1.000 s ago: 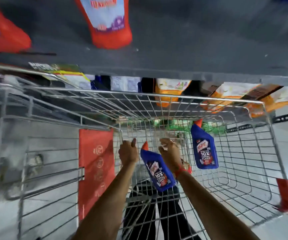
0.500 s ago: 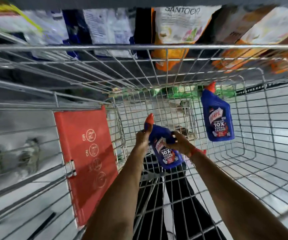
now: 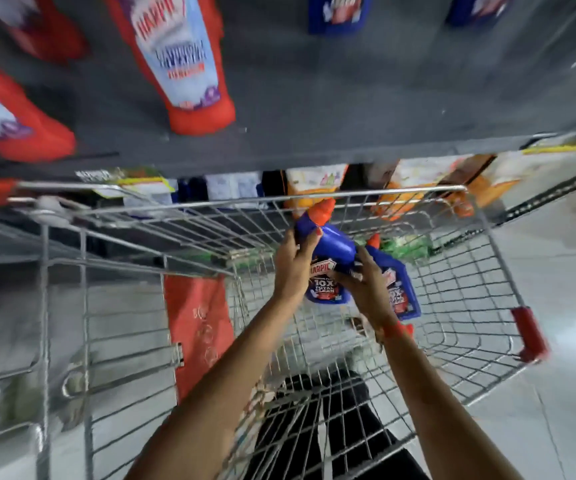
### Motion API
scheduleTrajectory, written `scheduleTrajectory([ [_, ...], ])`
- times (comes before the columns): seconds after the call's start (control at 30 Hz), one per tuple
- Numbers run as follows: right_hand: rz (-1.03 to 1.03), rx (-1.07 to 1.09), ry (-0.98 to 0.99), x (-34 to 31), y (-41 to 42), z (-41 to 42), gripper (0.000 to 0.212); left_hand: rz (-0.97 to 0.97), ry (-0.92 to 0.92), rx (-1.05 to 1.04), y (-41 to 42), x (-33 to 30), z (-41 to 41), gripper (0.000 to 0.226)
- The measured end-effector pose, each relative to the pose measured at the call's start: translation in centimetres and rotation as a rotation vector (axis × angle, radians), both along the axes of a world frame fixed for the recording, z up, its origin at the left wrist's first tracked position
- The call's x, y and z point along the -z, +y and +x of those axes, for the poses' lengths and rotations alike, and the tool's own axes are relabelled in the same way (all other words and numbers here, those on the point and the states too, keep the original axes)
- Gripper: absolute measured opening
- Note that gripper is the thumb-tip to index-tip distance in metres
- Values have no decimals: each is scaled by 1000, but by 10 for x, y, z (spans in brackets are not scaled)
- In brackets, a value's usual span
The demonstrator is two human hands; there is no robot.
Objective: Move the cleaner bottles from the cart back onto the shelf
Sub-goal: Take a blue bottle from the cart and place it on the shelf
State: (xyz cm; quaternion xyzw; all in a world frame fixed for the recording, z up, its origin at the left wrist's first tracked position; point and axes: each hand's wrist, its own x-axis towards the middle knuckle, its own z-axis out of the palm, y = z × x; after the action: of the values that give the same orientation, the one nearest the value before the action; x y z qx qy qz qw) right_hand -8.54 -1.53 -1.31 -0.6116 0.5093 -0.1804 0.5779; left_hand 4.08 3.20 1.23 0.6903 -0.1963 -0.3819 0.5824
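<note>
A blue cleaner bottle (image 3: 331,258) with a red cap is held up inside the wire cart (image 3: 314,199), near its far rim. My left hand (image 3: 293,261) grips its neck and upper side. My right hand (image 3: 366,289) wraps its lower body from the right. A second blue bottle (image 3: 402,292) lies in the cart just behind my right hand, partly hidden by it. The grey shelf (image 3: 348,109) runs above the cart.
Red cleaner bottles (image 3: 182,64) stand on the shelf's left part and blue bottles (image 3: 338,12) at its back right. Orange and white pouches (image 3: 411,178) fill the shelf level below. A red flap (image 3: 196,323) hangs on the cart's seat panel.
Both hands closed on the blue bottle in the cart and lifted it toward the cart's far rim. The view tilted up, so the shelf top shows again.
</note>
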Motion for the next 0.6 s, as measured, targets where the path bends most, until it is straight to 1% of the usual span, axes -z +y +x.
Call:
scheduleTrajectory([
  [0.13, -146, 44, -158, -73, -15, 10, 56, -218, -176, 16, -11, -78, 3, 25],
  [0.27, -308, 83, -327, -139, -34, 18, 54, -388, -289, -22, -33, -150, 8, 41],
  [0.37, -387, 131, -416, -175, -54, 26, 55, -457, -329, 7, -55, -189, 14, 32],
  [0.5, -487, 142, -380, -191, -92, 43, 62, -463, -413, -11, -86, -217, 25, 30],
  [0.6, -490, 139, -315, -188, -118, 53, 61, -407, -449, -8, -108, -218, 34, 28],
])
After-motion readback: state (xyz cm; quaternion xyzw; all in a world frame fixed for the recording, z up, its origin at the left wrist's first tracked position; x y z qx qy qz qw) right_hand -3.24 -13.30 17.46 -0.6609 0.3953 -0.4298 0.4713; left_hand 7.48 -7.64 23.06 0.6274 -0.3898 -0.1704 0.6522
